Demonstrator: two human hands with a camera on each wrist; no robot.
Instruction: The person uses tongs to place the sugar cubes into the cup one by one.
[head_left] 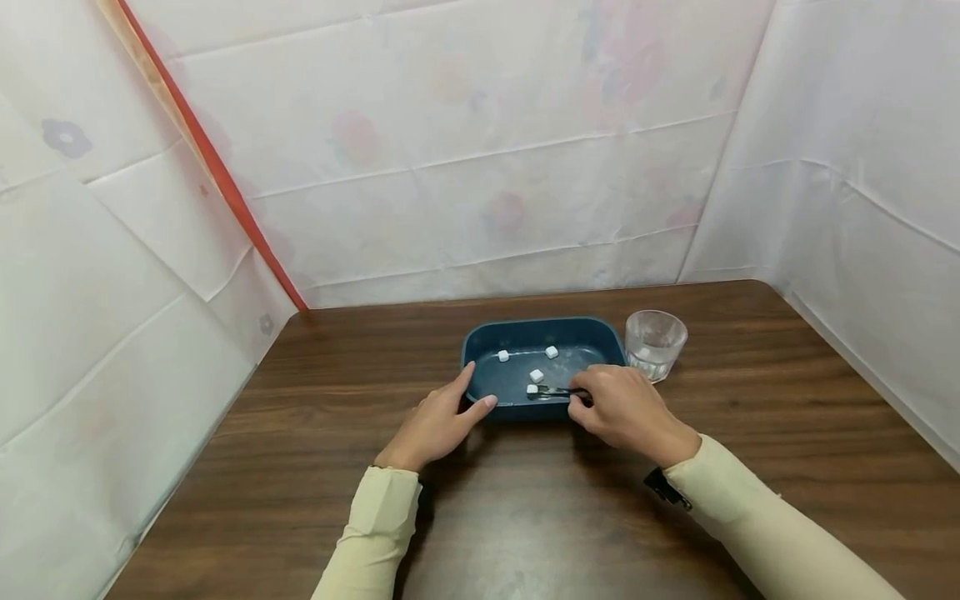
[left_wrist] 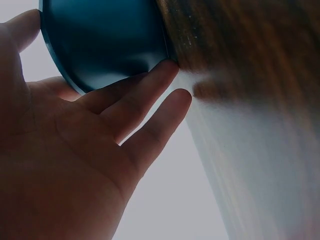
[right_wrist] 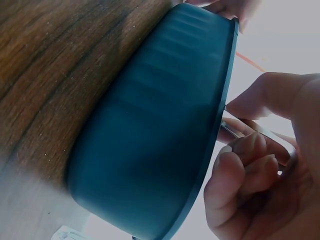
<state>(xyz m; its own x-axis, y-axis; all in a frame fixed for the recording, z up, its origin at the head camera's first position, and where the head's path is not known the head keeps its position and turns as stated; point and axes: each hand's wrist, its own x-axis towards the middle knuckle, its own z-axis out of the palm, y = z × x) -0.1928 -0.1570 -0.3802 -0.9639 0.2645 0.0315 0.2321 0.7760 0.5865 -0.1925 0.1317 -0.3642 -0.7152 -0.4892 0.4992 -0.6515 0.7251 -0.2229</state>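
While the left hand (head_left: 433, 425) braces the near left corner of a dark blue tray (head_left: 532, 412), the right hand (head_left: 624, 410) pinches slim metal tongs (head_left: 557, 392) over its near rim. The left hand's fingers lie fairly straight and spread against the tray's outside, with the thumb at the rim, a hold that seems meant to stop the tray sliding on the brown wood-grain surface (head_left: 337, 400). The tongs are probably gripped low and nearly level so that their tips can get down inside. At those tips, in the near part of the tray, is a small white cube (head_left: 532, 389); whether it is squeezed or only touched is too small to tell. Three other cubes (head_left: 552, 352) lie apart on the tray floor: one just beyond the tips, one far left, one farther right. All four look matte, with softened edges, and stand out brightly against the blue. The tray is shallow, with rounded corners and smooth sides. Just beyond its right end stands a clear glass (head_left: 656, 342), upright, presumably placed there for easy reach of the right hand.
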